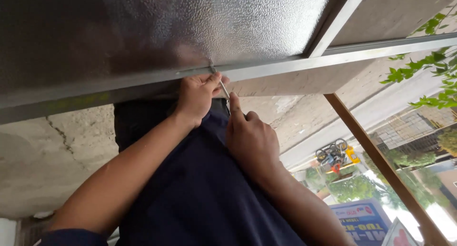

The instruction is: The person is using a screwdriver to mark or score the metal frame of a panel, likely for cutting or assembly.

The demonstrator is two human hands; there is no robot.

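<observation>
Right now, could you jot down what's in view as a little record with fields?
Left hand: left hand pressed up against the grey metal frame rail, fingers curled at its lower edge
Right hand: right hand holds a thin metal tool, tip aimed at the rail
Panel: textured frosted glass pane sits in the frame
Behind the hands: dark blue clothing
Surroundings: cracked concrete surface, wooden post, green leaves
Unclear: what the tool's tip touches
</observation>
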